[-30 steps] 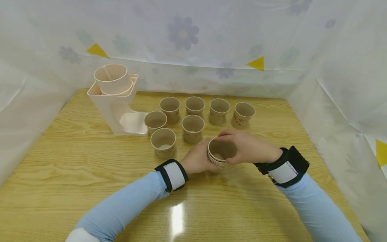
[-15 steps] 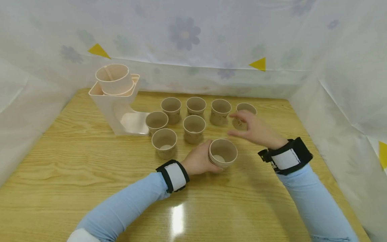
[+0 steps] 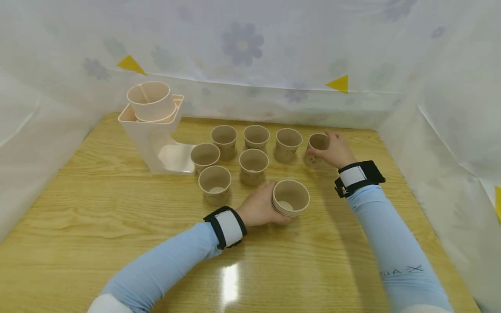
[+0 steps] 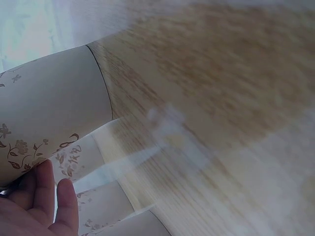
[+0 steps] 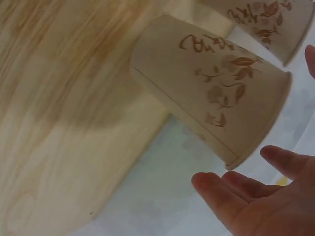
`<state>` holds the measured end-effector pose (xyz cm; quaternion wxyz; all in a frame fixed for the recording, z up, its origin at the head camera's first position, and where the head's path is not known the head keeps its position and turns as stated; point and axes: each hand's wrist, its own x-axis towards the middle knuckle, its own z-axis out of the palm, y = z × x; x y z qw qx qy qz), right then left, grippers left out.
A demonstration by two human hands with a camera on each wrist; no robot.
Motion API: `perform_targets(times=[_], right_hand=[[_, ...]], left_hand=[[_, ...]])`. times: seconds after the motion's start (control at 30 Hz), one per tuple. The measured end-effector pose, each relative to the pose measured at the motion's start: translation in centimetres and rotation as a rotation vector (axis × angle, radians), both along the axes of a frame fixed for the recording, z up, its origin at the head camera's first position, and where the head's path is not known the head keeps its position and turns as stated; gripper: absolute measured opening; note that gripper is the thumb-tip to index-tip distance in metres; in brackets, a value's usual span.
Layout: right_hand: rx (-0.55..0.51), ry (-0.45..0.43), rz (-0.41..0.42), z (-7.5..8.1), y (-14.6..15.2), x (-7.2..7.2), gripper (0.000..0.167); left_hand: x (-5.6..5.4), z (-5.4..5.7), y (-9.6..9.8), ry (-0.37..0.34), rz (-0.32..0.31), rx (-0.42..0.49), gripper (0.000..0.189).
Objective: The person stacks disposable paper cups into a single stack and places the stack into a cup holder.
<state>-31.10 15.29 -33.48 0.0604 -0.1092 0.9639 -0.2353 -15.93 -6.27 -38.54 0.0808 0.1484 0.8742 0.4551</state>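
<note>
My left hand (image 3: 261, 206) grips a stack of nested paper cups (image 3: 291, 198) near the middle of the table, with its fingers curled around the left side. In the left wrist view, fingertips (image 4: 45, 187) press against the stack's flower-printed wall (image 4: 49, 108). At the right end of the back row, my right hand (image 3: 334, 150) reaches around a single paper cup (image 3: 313, 155). Seen from the right wrist, its fingers (image 5: 214, 194) are spread just off the rim of that upright cup (image 5: 211, 93), which has brown flowers and lettering.
Several separate paper cups, such as one in front (image 3: 214, 191) and one behind (image 3: 287, 148), stand upright left of the right hand. A pale pink dispenser (image 3: 150, 130) with a round cup-shaped top stands at the back left. White flowered sheeting (image 3: 242, 78) encloses the wooden table (image 3: 137, 208).
My right hand has left the stack's rim and moved away, back and to the right, to the end cup of the back row. The left hand keeps its grip on the stack.
</note>
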Motion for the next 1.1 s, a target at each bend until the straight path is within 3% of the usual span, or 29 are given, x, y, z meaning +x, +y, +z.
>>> perform_targets(times=[0.3,0.4,0.5,0.63,0.77,0.83,0.9,1.1], right_hand=[[-0.038,0.005,-0.079,-0.3,0.8,0.2,0.091],[-0.084,0.019,-0.085,1.1,1.1,1.3,0.092],[-0.166,0.052,-0.052,3.6,1.1,3.1,0.091],[-0.286,0.165,0.081,7.5,0.8,6.7,0.080],[-0.285,0.286,0.358,9.7,0.1,10.0,0.072],[-0.247,0.301,0.495,9.7,-0.3,11.0,0.071],[-0.208,0.277,0.578,9.3,-0.7,11.7,0.071],[-0.130,0.212,0.638,7.2,-1.6,11.8,0.064]], left_hand=[[0.1,0.1,0.2,0.008,-0.011,0.004,0.074],[0.1,0.1,0.1,0.007,-0.012,-0.005,0.073],[0.2,0.1,-0.1,-0.003,-0.011,0.002,0.073],[0.2,0.2,-0.3,-0.011,-0.008,0.020,0.072],[0.1,0.2,-0.5,0.002,-0.010,0.010,0.071],[0.0,0.2,-0.6,0.010,-0.013,-0.005,0.071],[-0.1,0.2,-0.6,0.014,-0.015,-0.017,0.071],[-0.1,0.0,-0.5,-0.002,-0.018,-0.031,0.074]])
